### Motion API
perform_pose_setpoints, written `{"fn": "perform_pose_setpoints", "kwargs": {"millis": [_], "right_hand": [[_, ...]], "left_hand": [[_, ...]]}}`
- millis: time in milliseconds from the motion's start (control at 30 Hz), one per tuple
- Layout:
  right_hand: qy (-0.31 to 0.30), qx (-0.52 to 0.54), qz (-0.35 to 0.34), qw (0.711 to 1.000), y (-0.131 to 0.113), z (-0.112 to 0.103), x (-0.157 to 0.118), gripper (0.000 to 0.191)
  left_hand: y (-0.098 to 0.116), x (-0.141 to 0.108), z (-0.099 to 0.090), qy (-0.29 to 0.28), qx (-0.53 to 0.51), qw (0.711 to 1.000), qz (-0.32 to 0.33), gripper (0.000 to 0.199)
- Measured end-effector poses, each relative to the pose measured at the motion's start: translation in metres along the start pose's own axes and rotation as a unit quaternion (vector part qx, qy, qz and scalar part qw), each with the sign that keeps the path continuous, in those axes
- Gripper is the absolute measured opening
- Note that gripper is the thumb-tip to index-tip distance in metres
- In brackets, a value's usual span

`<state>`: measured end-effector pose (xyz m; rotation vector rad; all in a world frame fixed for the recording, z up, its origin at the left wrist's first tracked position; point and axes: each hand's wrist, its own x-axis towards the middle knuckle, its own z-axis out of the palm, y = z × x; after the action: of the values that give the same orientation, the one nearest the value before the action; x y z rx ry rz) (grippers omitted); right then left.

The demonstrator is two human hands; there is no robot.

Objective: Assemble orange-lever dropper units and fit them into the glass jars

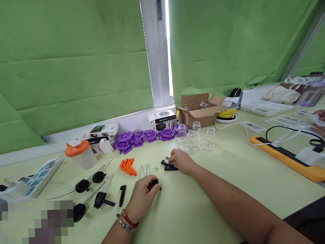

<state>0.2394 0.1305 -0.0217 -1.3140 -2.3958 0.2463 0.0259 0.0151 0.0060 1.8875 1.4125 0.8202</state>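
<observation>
My left hand (144, 192) is closed round a small black plastic part (155, 183), mostly hidden by the fingers. Over a few black plastic handles (169, 167), my right hand (182, 160) has its fingertips pinched together beside small metal springs (167, 158); what is between them is too small to make out. Thin metal rods (146, 170) and tiny clear bits (156, 169) lie beyond my left hand. To its left are another black handle (122, 195) and several black round caps (100, 200) with metal rods attached. Orange curved pieces (128, 167) lie behind them.
Purple plastic frames (149, 136), glass jars (197, 128) and an open cardboard box (202, 115) line the back. An orange-lidded shaker (82, 153) and white power strip (45, 177) stand left. An orange power strip (291, 160) lies right, near another person's hands (324, 125).
</observation>
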Motion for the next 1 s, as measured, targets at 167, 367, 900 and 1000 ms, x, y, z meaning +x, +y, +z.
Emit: {"fn": "perform_pose_setpoints", "kwargs": {"millis": [167,367,900,1000], "right_hand": [[0.001,0.0,0.0,1.0,0.001,0.004,0.0,0.018],[0.03,0.032,0.006,0.999,0.001,0.006,-0.001,0.016],[0.071,0.196,-0.177,0.962,-0.083,-0.012,-0.042,0.022],[0.062,0.204,-0.179,0.96,-0.082,-0.012,-0.041,0.021]], "left_hand": [[-0.002,-0.001,0.0,0.003,0.001,1.0,0.006,0.022],[-0.005,0.001,0.002,0.009,-0.006,1.0,0.01,0.021],[-0.004,0.001,0.006,-0.007,-0.078,0.996,0.029,0.02],[-0.004,0.001,0.006,-0.008,-0.075,0.997,0.03,0.02]]}}
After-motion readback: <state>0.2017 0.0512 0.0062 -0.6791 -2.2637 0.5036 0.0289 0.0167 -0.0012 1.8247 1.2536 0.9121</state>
